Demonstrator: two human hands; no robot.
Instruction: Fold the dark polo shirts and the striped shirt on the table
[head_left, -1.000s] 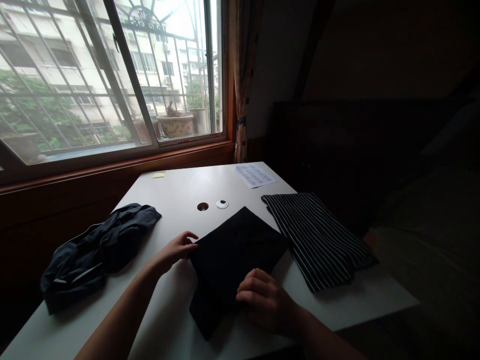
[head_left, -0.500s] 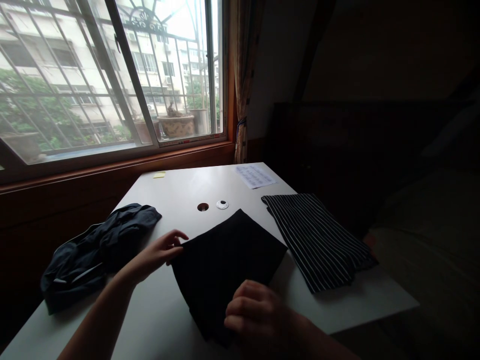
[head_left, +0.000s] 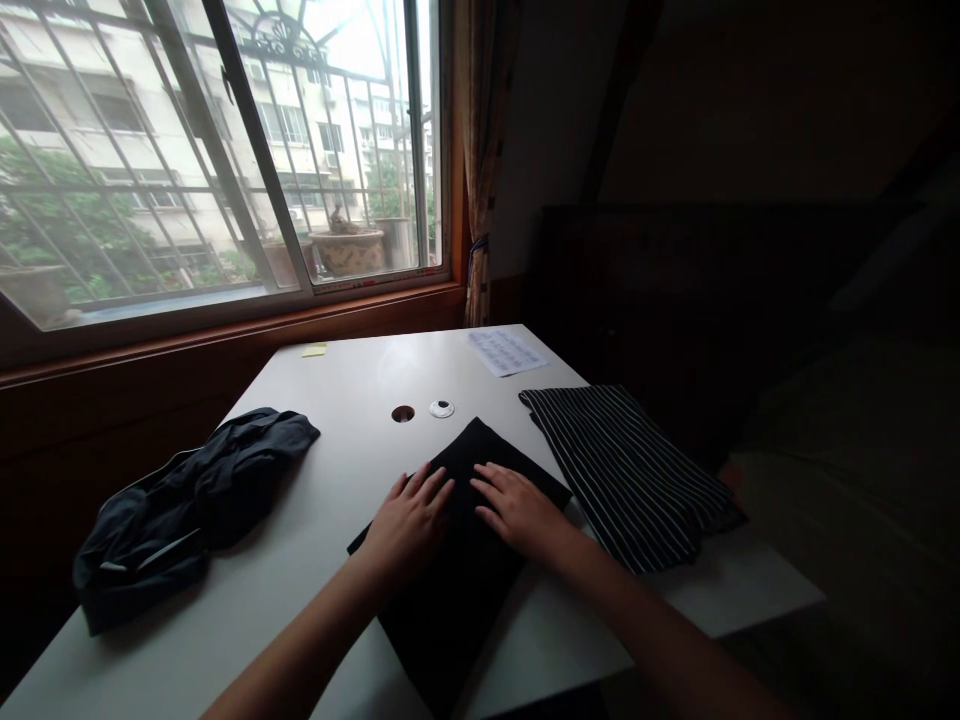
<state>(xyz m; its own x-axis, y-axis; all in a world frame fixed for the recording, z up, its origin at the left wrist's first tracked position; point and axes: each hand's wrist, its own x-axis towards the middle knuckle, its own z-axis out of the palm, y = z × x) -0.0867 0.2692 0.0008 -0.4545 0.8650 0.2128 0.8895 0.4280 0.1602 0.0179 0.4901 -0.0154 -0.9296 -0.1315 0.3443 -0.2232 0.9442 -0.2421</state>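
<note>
A black cloth [head_left: 465, 590], perhaps a folded garment, lies on the white table [head_left: 352, 380] in front of me. One corner points to the far side and another hangs towards the near edge. My left hand [head_left: 409, 515] rests on the cloth's left part with its fingers spread. On the right part lies my right hand [head_left: 517, 510], palm down, fingers apart. A gap of dark cloth shows between the two hands. What kind of garment it is cannot be made out.
A crumpled dark garment [head_left: 195, 500] lies at the left. On the right is a black-and-white striped cloth [head_left: 622, 470]. Farther back are a round table hole [head_left: 403, 413], its white cover [head_left: 442, 408], a printed sheet [head_left: 508, 352] and a yellow note [head_left: 314, 350]. A window [head_left: 225, 150] stands behind.
My left hand has moved right from the cloth's left edge onto its top. My right hand has gone up and forward from the near side, opening flat on the cloth.
</note>
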